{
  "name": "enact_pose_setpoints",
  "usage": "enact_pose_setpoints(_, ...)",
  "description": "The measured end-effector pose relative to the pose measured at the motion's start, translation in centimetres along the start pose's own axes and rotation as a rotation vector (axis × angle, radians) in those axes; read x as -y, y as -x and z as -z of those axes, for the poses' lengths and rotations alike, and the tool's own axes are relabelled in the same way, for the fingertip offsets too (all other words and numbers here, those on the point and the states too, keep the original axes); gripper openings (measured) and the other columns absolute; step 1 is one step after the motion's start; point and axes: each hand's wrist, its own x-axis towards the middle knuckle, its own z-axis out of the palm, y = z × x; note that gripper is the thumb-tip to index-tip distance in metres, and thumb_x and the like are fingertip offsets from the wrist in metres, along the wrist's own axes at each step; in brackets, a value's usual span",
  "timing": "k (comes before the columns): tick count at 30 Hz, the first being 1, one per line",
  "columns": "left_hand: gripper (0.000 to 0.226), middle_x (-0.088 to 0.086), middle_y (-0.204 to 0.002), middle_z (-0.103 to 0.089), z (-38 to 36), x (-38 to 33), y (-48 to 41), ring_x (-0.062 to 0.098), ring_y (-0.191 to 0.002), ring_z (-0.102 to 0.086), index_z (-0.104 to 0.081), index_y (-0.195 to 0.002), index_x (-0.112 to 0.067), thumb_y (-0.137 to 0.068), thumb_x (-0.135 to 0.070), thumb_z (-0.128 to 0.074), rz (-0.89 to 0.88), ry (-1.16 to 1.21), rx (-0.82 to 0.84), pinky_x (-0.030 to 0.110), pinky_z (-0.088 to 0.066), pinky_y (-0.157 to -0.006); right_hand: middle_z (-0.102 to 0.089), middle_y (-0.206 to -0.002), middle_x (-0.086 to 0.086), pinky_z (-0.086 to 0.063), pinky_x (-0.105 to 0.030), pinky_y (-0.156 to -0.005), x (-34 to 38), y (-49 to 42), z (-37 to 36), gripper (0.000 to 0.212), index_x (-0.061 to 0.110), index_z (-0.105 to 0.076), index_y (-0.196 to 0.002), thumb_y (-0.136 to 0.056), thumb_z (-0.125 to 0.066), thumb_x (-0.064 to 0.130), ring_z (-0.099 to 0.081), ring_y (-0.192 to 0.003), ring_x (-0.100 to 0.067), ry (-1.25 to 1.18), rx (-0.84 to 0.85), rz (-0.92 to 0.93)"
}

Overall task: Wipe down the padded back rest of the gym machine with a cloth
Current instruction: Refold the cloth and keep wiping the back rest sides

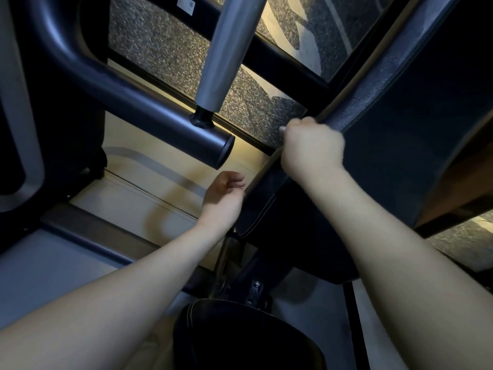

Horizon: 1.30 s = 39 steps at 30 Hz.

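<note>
The padded back rest (pixel 400 134) is a dark slab running aslant from the upper right down toward the lower middle, its textured side edge turned to the left. The right hand (pixel 312 148) is closed in a fist on that left edge, about halfway along it, knuckles up and somewhat blurred. A small grey scrap of cloth (pixel 282 129) pokes out at the fingers, pressed to the edge; the rest of it is hidden inside the fist. The left hand (pixel 224 198) hangs just beside the back rest's lower left edge, below the right hand, palm turned up and fingers loosely curled around nothing. Whether its heel touches the padding cannot be told. Below the back rest's lower end lies the dark seat pad (pixel 240 337), with pale stitching along its rim, and between the two sits a metal bracket with bolts (pixel 253 287). Left of the back rest a thick black frame tube (pixel 133 102) slopes down to an open end, and a silver cylinder (pixel 226 49) meets it from above. Behind these, beyond the back rest's upper left, lies speckled floor (pixel 160 49).
</note>
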Motion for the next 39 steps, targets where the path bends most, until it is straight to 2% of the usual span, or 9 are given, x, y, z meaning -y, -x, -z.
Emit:
enact_pose_setpoints(6,0.038,-0.003,-0.100,-0.068,0.0,-0.3,-0.1,0.008,-0.093,-0.063,-0.061,-0.094,-0.022,-0.092,0.013,-0.046,-0.046,0.095,0.011,0.028,-0.049,-0.088,-0.061,-0.115,-0.007,-0.034,-0.036,-0.067,3.2,4.0,-0.4,0.030,0.015,-0.057,-0.121,-0.095,-0.053,0.030,-0.067,-0.100,-0.035,-0.120,0.202,0.280)
enact_pose_setpoints(10,0.033,0.005,-0.106,-0.064,-0.3,-2.9,0.4,0.007,-0.096,-0.061,-0.059,-0.115,-0.014,-0.095,0.011,-0.049,-0.093,0.229,0.136,0.027,-0.050,-0.090,-0.066,-0.116,-0.004,-0.048,-0.037,-0.076,0.2,4.9,-0.3,0.032,0.026,-0.047,-0.130,-0.100,-0.052,0.037,-0.064,-0.104,-0.030,-0.647,0.243,0.112)
enact_pose_setpoints(13,0.035,0.000,-0.113,-0.065,-0.5,-4.4,1.1,0.004,-0.103,-0.061,-0.061,-0.123,-0.020,-0.092,-0.003,-0.058,-0.194,0.256,0.287,0.028,-0.052,-0.096,-0.069,-0.092,0.006,-0.044,-0.030,-0.069,-1.9,6.3,-0.5,0.020,0.025,-0.045,-0.113,-0.100,-0.058,0.034,-0.063,-0.075,-0.007,-1.084,0.289,-0.117)
enact_pose_setpoints(18,0.045,0.003,-0.123,-0.064,-1.5,-5.5,2.2,0.006,-0.108,-0.062,-0.053,-0.138,-0.006,-0.095,0.003,-0.064,-0.285,0.140,0.443,0.019,-0.048,-0.096,-0.059,-0.063,-0.015,-0.037,-0.027,-0.050,-2.9,8.6,-0.8,0.020,0.013,-0.046,-0.099,-0.107,-0.048,0.032,-0.050,-0.053,-0.023,-1.453,0.235,-0.351)
enact_pose_setpoints(24,0.018,0.004,-0.097,-0.073,-1.3,-5.8,2.0,0.009,-0.087,-0.065,-0.071,-0.106,-0.012,-0.089,-0.014,-0.077,-0.236,0.039,0.310,0.032,-0.054,-0.089,-0.065,-0.061,-0.004,-0.047,-0.042,-0.058,-4.4,9.6,-1.5,0.023,0.023,-0.053,-0.090,-0.106,-0.046,0.038,-0.058,-0.053,-0.017,-1.310,0.085,-0.435)
enact_pose_setpoints(29,0.026,0.006,-0.107,-0.072,-0.6,-5.1,1.2,0.026,-0.101,-0.067,-0.065,-0.099,-0.037,-0.083,-0.057,-0.065,-0.118,-0.037,0.181,0.056,-0.051,-0.099,-0.071,-0.070,0.010,-0.056,-0.060,-0.078,-4.4,9.3,-1.3,0.026,0.020,-0.056,-0.085,-0.106,-0.048,0.033,-0.072,-0.074,-0.031,-1.446,0.007,-0.636)
enact_pose_setpoints(32,0.017,0.014,-0.105,-0.072,-0.8,-5.1,0.7,0.037,-0.097,-0.070,-0.064,-0.095,-0.039,-0.084,-0.053,-0.066,-0.060,0.072,0.081,0.063,-0.053,-0.094,-0.072,-0.071,0.002,-0.060,-0.052,-0.078,-3.2,8.7,-1.0,0.022,0.017,-0.057,-0.088,-0.103,-0.057,0.032,-0.074,-0.074,-0.028,-1.558,-0.012,-0.651)
enact_pose_setpoints(35,0.022,0.016,-0.120,-0.069,-0.8,-6.2,0.5,0.030,-0.107,-0.070,-0.059,-0.110,-0.039,-0.090,-0.034,-0.069,-0.046,0.318,0.065,0.048,-0.057,-0.094,-0.068,-0.071,-0.002,-0.060,-0.038,-0.074,-2.4,8.0,-0.1,0.011,0.014,-0.053,-0.095,-0.099,-0.064,0.016,-0.073,-0.066,-0.020,-1.642,-0.024,-0.628)
enact_pose_setpoints(39,0.041,-0.005,-0.124,-0.056,-1.3,-5.8,-0.1,0.017,-0.119,-0.057,-0.052,-0.120,-0.039,-0.090,-0.018,-0.070,-0.499,-0.066,0.160,0.042,-0.046,-0.107,-0.068,-0.082,-0.003,-0.063,-0.046,-0.075,-2.1,8.1,-0.5,0.014,0.022,-0.055,-0.095,-0.094,-0.064,0.011,-0.072,-0.064,-0.018,-1.408,-0.036,-0.591)
